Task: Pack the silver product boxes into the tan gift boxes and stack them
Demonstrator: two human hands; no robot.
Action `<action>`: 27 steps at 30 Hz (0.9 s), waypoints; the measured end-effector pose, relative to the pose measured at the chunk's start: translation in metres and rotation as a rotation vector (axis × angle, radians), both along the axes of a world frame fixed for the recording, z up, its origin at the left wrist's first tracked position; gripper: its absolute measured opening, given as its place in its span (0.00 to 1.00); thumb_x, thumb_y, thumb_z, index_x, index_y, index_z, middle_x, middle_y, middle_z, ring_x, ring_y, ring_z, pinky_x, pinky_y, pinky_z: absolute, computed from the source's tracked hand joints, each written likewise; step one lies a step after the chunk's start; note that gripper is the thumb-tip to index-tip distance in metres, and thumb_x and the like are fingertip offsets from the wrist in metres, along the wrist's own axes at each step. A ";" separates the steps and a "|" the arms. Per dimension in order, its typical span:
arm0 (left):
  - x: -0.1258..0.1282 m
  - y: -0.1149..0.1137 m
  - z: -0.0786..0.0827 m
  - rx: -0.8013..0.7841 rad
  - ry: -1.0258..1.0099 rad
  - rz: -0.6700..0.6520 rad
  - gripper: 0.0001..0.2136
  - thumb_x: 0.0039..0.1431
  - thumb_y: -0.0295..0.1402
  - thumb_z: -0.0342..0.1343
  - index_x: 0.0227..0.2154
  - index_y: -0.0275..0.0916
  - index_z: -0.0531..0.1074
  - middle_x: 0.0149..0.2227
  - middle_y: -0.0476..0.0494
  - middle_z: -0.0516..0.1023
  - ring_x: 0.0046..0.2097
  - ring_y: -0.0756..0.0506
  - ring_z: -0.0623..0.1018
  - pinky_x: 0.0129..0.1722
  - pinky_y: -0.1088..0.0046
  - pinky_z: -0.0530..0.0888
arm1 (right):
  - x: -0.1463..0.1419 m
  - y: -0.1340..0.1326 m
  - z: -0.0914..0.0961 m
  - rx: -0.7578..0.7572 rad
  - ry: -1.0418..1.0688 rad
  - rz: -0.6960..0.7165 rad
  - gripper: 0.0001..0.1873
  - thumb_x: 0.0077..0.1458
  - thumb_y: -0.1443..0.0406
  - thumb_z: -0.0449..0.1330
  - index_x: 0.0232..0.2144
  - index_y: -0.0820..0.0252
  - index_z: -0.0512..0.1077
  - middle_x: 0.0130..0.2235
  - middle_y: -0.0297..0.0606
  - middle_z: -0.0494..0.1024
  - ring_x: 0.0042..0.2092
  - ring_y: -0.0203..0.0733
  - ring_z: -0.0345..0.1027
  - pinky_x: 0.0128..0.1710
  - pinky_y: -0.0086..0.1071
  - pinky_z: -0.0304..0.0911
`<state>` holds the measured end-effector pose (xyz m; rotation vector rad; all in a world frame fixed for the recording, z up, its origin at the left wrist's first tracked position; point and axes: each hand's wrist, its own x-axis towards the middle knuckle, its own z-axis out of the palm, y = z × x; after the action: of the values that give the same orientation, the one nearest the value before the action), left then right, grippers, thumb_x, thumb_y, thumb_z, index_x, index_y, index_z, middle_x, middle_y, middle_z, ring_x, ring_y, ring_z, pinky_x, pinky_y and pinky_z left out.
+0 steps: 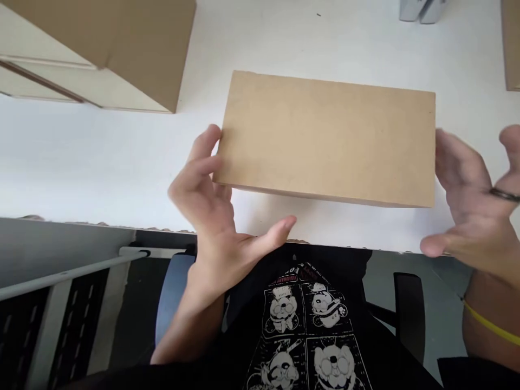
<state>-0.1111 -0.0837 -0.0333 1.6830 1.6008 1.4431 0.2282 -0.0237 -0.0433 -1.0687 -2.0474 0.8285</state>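
A plain brown cardboard box, long and flat-topped, is in front of me over the white tabletop, tilted slightly down to the right. My left hand presses its fingers to the box's left end, one fingertip curled at the near corner; its thumb sticks out away from the cardboard. At the opposite end, my right hand has fingers against the right side, with thumb and another finger spread apart from it. A dark ring is on that hand. Whether the box rests on the table or is slightly raised, I cannot tell.
Brown-and-cream boxes stand at the back left of the white tabletop. Grey objects lie at the top right, near another brown box at the edge. The table's near edge is ragged; a chair armrest is below it.
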 end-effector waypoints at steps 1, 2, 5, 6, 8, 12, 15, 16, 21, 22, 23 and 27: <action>0.000 -0.004 -0.003 0.022 -0.014 -0.011 0.34 0.57 0.47 0.72 0.55 0.49 0.56 0.75 0.43 0.51 0.77 0.40 0.54 0.73 0.46 0.67 | -0.005 -0.008 -0.003 0.009 0.019 -0.016 0.66 0.35 0.47 0.81 0.72 0.42 0.55 0.74 0.38 0.31 0.75 0.62 0.46 0.76 0.57 0.50; 0.000 -0.008 -0.006 0.021 -0.036 0.008 0.35 0.56 0.44 0.74 0.57 0.51 0.55 0.75 0.44 0.48 0.77 0.40 0.56 0.73 0.46 0.68 | -0.011 -0.017 -0.006 0.025 0.040 -0.031 0.64 0.39 0.51 0.80 0.73 0.39 0.54 0.73 0.39 0.34 0.73 0.60 0.52 0.74 0.58 0.55; 0.001 -0.021 -0.018 -0.108 -0.076 0.115 0.34 0.53 0.37 0.75 0.57 0.52 0.61 0.64 0.44 0.65 0.65 0.41 0.74 0.68 0.48 0.73 | -0.036 -0.047 -0.015 0.109 0.075 -0.182 0.56 0.50 0.61 0.75 0.72 0.38 0.48 0.69 0.45 0.53 0.63 0.54 0.67 0.63 0.60 0.70; 0.001 -0.025 -0.021 -0.142 -0.066 0.131 0.31 0.53 0.36 0.74 0.56 0.50 0.64 0.59 0.44 0.70 0.61 0.41 0.77 0.66 0.49 0.75 | -0.045 -0.056 -0.017 0.113 0.076 -0.269 0.52 0.52 0.61 0.74 0.71 0.42 0.50 0.65 0.46 0.59 0.60 0.53 0.70 0.58 0.59 0.73; 0.002 -0.030 -0.026 -0.176 -0.064 0.174 0.25 0.56 0.34 0.72 0.53 0.48 0.67 0.51 0.44 0.73 0.55 0.42 0.79 0.62 0.51 0.78 | -0.065 -0.071 -0.019 0.054 0.064 -0.451 0.43 0.54 0.60 0.73 0.66 0.47 0.56 0.60 0.46 0.66 0.57 0.52 0.71 0.53 0.55 0.75; 0.008 -0.031 -0.029 -0.151 -0.035 0.223 0.23 0.52 0.32 0.73 0.46 0.45 0.67 0.46 0.46 0.70 0.48 0.45 0.78 0.44 0.65 0.81 | -0.091 -0.086 -0.016 0.014 0.033 -0.683 0.31 0.58 0.56 0.71 0.56 0.50 0.59 0.56 0.44 0.65 0.55 0.48 0.69 0.51 0.48 0.73; 0.016 -0.029 -0.027 -0.134 -0.033 0.220 0.22 0.51 0.29 0.72 0.42 0.44 0.65 0.43 0.46 0.68 0.43 0.46 0.76 0.32 0.72 0.78 | -0.096 -0.088 -0.016 0.074 0.000 -0.786 0.30 0.58 0.53 0.70 0.51 0.50 0.57 0.54 0.44 0.61 0.55 0.48 0.65 0.51 0.48 0.70; 0.019 -0.027 -0.026 -0.141 -0.044 0.211 0.21 0.51 0.29 0.71 0.41 0.44 0.65 0.43 0.46 0.68 0.42 0.46 0.76 0.30 0.73 0.77 | -0.095 -0.088 -0.017 0.085 -0.010 -0.817 0.30 0.57 0.52 0.71 0.50 0.50 0.56 0.53 0.43 0.59 0.54 0.48 0.63 0.51 0.49 0.68; 0.025 -0.018 -0.019 -0.151 -0.068 0.203 0.16 0.51 0.32 0.71 0.32 0.42 0.66 0.35 0.48 0.66 0.37 0.46 0.74 0.27 0.72 0.75 | -0.087 -0.085 -0.018 0.104 -0.034 -0.867 0.32 0.53 0.52 0.73 0.45 0.48 0.53 0.49 0.38 0.57 0.46 0.46 0.61 0.48 0.48 0.64; 0.023 -0.016 -0.019 -0.145 -0.072 0.198 0.16 0.50 0.33 0.72 0.32 0.42 0.67 0.35 0.48 0.66 0.37 0.46 0.73 0.27 0.72 0.75 | -0.086 -0.086 -0.018 0.114 -0.040 -0.868 0.33 0.52 0.52 0.73 0.45 0.48 0.53 0.47 0.37 0.57 0.44 0.45 0.60 0.46 0.48 0.64; 0.020 -0.014 -0.019 -0.140 -0.071 0.193 0.17 0.50 0.33 0.73 0.33 0.41 0.68 0.35 0.48 0.67 0.36 0.46 0.73 0.28 0.71 0.75 | -0.086 -0.087 -0.019 0.128 -0.046 -0.868 0.33 0.52 0.52 0.73 0.44 0.48 0.53 0.46 0.36 0.57 0.42 0.45 0.60 0.45 0.48 0.64; 0.014 -0.012 -0.021 -0.128 -0.034 0.187 0.17 0.50 0.34 0.73 0.34 0.42 0.69 0.35 0.48 0.67 0.37 0.46 0.72 0.30 0.70 0.75 | -0.093 -0.095 -0.023 0.169 -0.069 -0.865 0.32 0.52 0.53 0.73 0.47 0.47 0.54 0.47 0.36 0.57 0.40 0.44 0.60 0.43 0.47 0.65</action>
<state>-0.0966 -0.0959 -0.0542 1.4635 1.8310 1.4133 0.1350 -0.1190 -0.0663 -1.6910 -1.4263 0.1684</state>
